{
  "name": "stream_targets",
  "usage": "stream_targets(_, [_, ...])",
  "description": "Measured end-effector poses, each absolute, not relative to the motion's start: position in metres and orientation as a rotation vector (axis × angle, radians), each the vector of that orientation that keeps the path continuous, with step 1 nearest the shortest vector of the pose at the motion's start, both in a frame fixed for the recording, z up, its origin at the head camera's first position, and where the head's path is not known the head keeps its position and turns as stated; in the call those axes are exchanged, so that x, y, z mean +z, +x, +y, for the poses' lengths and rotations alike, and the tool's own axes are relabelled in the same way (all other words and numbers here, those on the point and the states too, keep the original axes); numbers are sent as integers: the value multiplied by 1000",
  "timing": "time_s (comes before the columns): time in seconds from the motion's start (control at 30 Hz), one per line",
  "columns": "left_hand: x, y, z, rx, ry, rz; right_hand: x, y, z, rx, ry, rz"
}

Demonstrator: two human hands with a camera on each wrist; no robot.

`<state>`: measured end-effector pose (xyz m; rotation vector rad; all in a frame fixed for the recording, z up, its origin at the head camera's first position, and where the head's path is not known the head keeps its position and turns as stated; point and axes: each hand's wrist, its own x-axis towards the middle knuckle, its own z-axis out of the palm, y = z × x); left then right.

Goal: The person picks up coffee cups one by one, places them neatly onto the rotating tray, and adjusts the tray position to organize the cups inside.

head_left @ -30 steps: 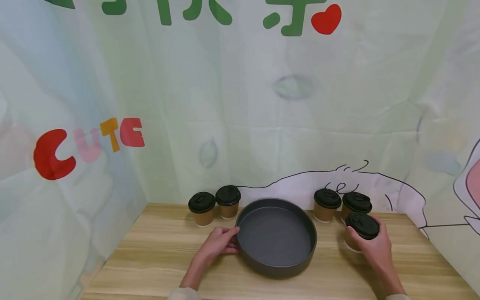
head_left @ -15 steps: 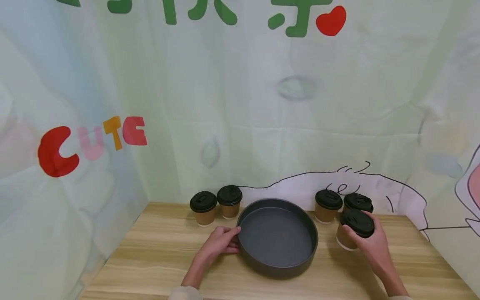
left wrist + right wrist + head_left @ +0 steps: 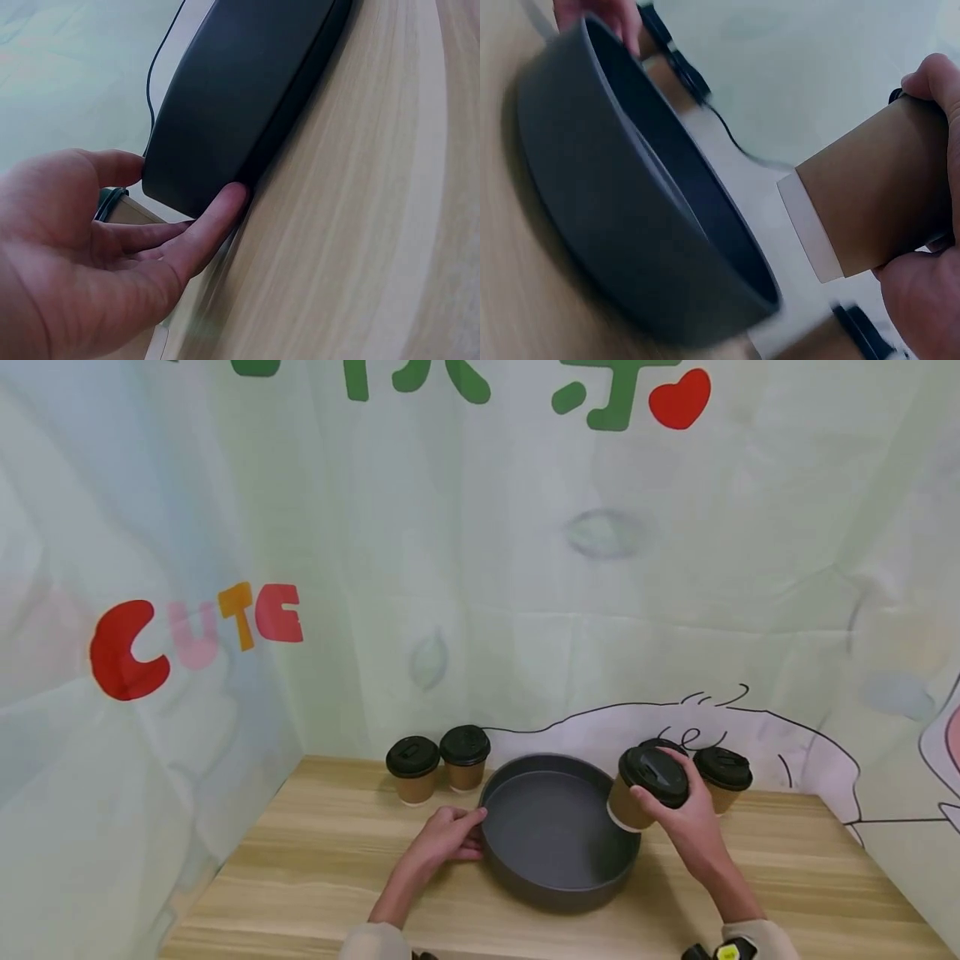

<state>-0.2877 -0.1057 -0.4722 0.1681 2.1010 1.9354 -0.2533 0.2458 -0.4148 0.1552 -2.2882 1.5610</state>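
In the head view a round dark grey baking pan [image 3: 551, 827] rests on the wooden table, its inside bare. At its left side my left hand [image 3: 444, 839] grips the wall. The left wrist view has the thumb on the upper edge of the pan [image 3: 232, 90] and fingers at its lower edge. My right hand [image 3: 693, 827] holds a brown paper coffee cup [image 3: 628, 802] with a black lid, raised and tilted at the pan's right rim. The right wrist view shows the cup's white base [image 3: 810, 229] apart from the pan [image 3: 622, 210].
Two lidded cups, a left one [image 3: 414, 768] and a right one [image 3: 465, 756], stand behind the pan at the left. Another cup [image 3: 723, 768] stands at the back right, beside one mostly hidden by the raised cup. A printed cloth [image 3: 525, 568] hangs behind the table [image 3: 300, 860].
My right hand has lifted its cup off the table and carried it left to the pan's right rim. The left hand keeps its hold on the pan. The head view has shifted slightly.
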Motion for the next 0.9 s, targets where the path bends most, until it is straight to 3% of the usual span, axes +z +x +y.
stream_targets(0.43, [-473, -287, -107, 1954, 175, 2084, -443, -265, 141, 1744, 474, -2354])
stream_targets(0.9, [-471, -285, -108, 1943, 196, 2107, -459, -268, 116, 1801, 474, -2434])
